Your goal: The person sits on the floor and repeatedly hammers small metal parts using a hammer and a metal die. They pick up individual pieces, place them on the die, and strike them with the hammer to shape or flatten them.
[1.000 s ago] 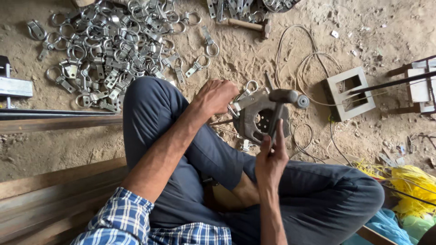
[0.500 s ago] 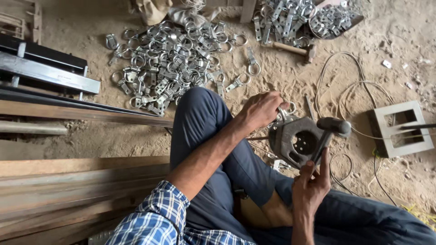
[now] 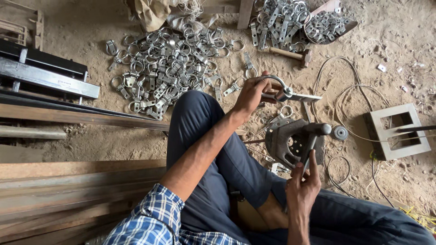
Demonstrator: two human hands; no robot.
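Head view: the left hand [image 3: 250,93] grips a ring clamp [image 3: 284,93] at 12 o'clock, lifted off the sand. The right hand [image 3: 302,183] wraps a hammer [image 3: 313,136] at 5 o'clock, its head perhaps resting on the iron block [image 3: 284,140], ready.

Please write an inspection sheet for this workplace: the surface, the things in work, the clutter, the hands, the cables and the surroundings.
Surface: sandy dirt floor.
Job's things: metal ring clamp in the left hand; hammer in the right hand, its head over a round perforated metal block.
Clutter: big pile of ring clamps, a second pile, a spare hammer.
Hands: left hand and right hand both gripping.
Cables: pale wire loops on the floor.
Surroundings: steel bars, wooden planks, rectangular metal frame.
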